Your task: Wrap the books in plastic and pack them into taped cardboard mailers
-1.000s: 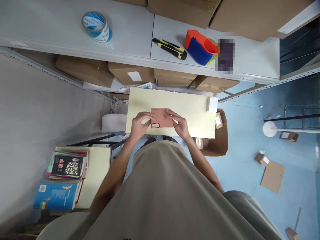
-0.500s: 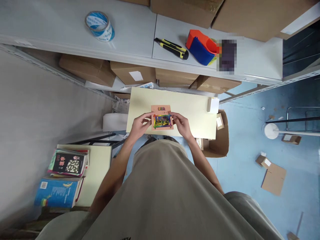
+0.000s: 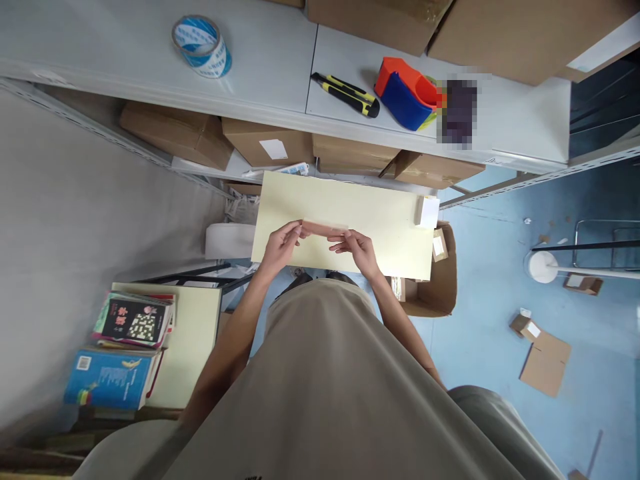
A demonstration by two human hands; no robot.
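Over the pale yellow board [image 3: 385, 250] in front of me, a flat pinkish card [image 3: 323, 228] is tilted nearly edge-on, so its printed face is hidden and it looks blurred. My left hand [image 3: 281, 248] pinches its left end between thumb and fingers. At the right end, my right hand [image 3: 359, 251] grips the card near its corner, with the other fingers stretched out below it. A small white box or stack of cards [image 3: 428, 212] stands at the board's right end.
A grey shelf [image 3: 265, 87] ahead bears a tape roll [image 3: 203, 48], a box cutter [image 3: 346, 95] and an orange-and-blue tape dispenser [image 3: 407, 93]. Cardboard boxes [image 3: 273, 141] fill the level below. An open carton [image 3: 445, 290] stands right; books [image 3: 110, 377] lie left.
The card has been tipped from showing its colourful printed picture to nearly edge-on. The fingers of my right hand have shifted and now extend under it.
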